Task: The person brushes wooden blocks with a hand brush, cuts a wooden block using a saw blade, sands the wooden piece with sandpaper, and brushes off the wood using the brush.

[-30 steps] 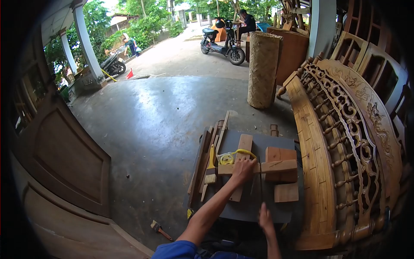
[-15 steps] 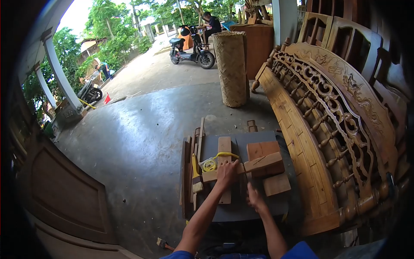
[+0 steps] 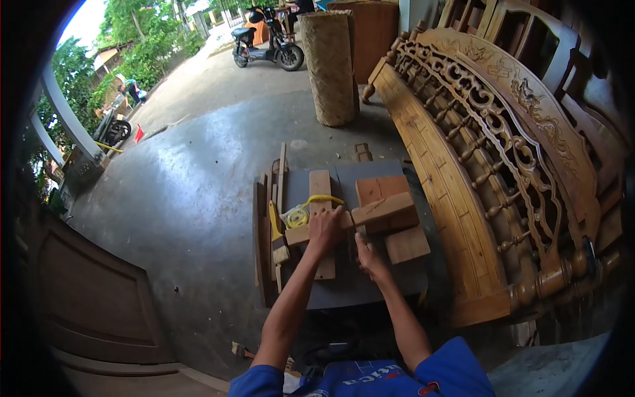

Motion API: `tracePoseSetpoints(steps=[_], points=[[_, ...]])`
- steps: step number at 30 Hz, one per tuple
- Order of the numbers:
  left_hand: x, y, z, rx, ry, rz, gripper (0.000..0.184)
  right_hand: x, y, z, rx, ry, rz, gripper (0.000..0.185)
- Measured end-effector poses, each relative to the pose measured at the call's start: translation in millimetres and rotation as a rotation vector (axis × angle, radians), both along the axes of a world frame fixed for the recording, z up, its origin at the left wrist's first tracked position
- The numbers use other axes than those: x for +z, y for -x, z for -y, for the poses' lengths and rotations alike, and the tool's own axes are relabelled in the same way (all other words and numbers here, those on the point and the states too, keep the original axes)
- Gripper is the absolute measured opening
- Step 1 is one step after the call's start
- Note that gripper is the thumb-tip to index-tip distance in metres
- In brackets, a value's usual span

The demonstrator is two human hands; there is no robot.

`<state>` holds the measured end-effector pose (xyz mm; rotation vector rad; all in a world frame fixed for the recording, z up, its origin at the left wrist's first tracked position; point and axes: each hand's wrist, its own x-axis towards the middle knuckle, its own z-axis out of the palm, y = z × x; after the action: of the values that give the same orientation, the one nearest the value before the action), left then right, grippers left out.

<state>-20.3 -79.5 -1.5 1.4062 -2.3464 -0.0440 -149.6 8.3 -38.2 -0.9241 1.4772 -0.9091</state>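
My left hand [image 3: 325,228] presses down on a wooden bar [image 3: 382,209] that lies across other wood blocks on a dark board [image 3: 297,291]. A thin dark saw blade [image 3: 352,248] crosses the bar just right of that hand. My right hand [image 3: 370,258] is closed round the saw's near end; the handle is hidden in it. Under the bar are an upright-running plank [image 3: 320,182] and a reddish block [image 3: 383,187]. A yellow tape measure [image 3: 297,216] and a yellow-handled brush [image 3: 280,248] lie to the left.
Wood strips [image 3: 263,245] line the board's left edge, and a loose block [image 3: 407,245] lies at its right. A carved wooden bench [image 3: 450,225] stands on the right, a woven roll [image 3: 327,73] beyond the board. Farther off are a scooter [image 3: 268,49] and two people.
The camera view has tilted down and shifted right. My right hand has moved along the blade's line, closer to the bar. My left hand stays on the bar, which has turned slightly.
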Motion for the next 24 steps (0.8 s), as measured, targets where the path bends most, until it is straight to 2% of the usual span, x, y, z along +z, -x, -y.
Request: tracePoseSetpoints(steps=[2,5,7,9,10,12,15,17,19,22,24], points=[[3.9,0.6,-2.0,-0.002,-0.039,0.013,0.027,5.9,7.1,-67.6,0.001,-0.011,0.001,0.052],[9.3,4.8,-4.1,-0.041,-0.039,0.029,0.031,37.0,10.0,-115.4,0.048,-0.208,0.165,0.051],[6.9,3.8,-10.5,-0.048,-0.049,0.024,0.031,36.2,5.9,-90.0,0.014,-0.264,0.204,0.05],[7.9,6.7,-14.2,-0.019,-0.062,0.003,0.032,20.6,5.9,-34.6,0.008,-0.15,0.17,0.048],[7.3,6.5,-15.4,-0.015,-0.034,-0.006,0.028,20.3,3.8,-9.9,0.006,-0.098,0.174,0.048],[5.9,7.3,-14.1,-0.005,0.024,-0.03,0.021,34.7,-4.1,22.6,-0.042,-0.18,0.169,0.048],[4.1,7.1,-11.9,0.002,0.023,-0.006,0.02,35.8,-6.6,-10.4,-0.089,-0.119,0.063,0.047],[6.2,6.7,-11.2,0.007,-0.011,0.009,0.026,18.9,6.3,-61.7,0.002,-0.177,0.158,0.049],[3.1,8.4,-9.8,0.013,-0.014,0.008,0.029,27.6,7.7,-114.2,-0.025,-0.205,0.179,0.051],[-1.0,4.5,-10.5,0.011,-0.003,0.007,0.03,34.6,7.8,-122.2,-0.047,-0.232,0.121,0.052],[5.7,6.6,-13.3,0.006,-0.023,-0.001,0.03,35.5,13.1,-77.6,0.055,-0.223,0.154,0.051]])
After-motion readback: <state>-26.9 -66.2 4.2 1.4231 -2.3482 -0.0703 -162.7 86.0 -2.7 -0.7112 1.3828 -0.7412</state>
